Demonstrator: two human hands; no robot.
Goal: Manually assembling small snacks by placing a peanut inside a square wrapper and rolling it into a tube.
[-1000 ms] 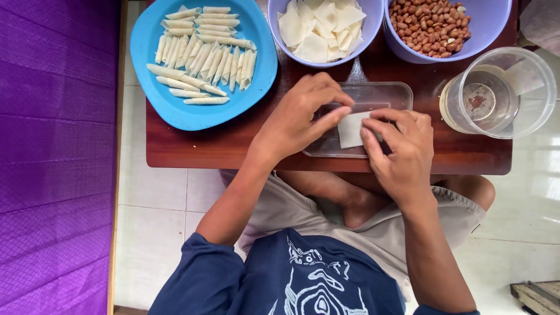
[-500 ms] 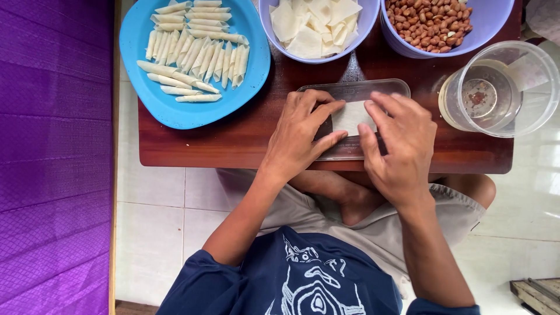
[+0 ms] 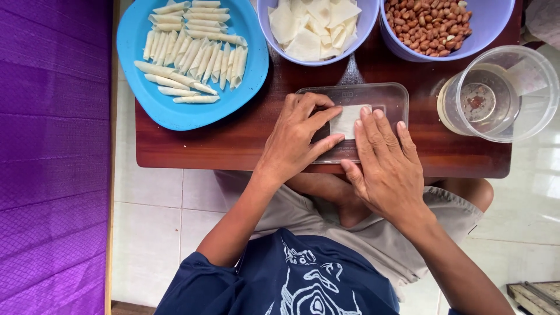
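Both hands rest flat on a clear plastic tray [image 3: 385, 96] that sits upside down or flat, hard to tell which, on the near part of a dark wooden table [image 3: 233, 143]. On the tray lies a small white square wrapper [image 3: 347, 119]. The left hand [image 3: 297, 140] covers the tray's left half, fingers stretched toward the wrapper, the tips touching its left edge; it pinches nothing. The right hand [image 3: 385, 163] lies palm down beside it, fingers together and straight, the tips on the wrapper's right and lower edge. The two hands nearly meet over the wrapper.

To the far left stands a blue plate [image 3: 140, 87] holding many thin white rolls [image 3: 195, 55] laid in rows. Behind the tray is a pale purple bowl of white wrapper pieces [image 3: 312, 26], and to its right another purple bowl of peanuts [image 3: 431, 23]. A clear plastic jug [image 3: 525, 96] stands at the table's right end. The person sits cross-legged on a tiled floor [image 3: 151, 221], with purple cloth [image 3: 52, 157] along the left
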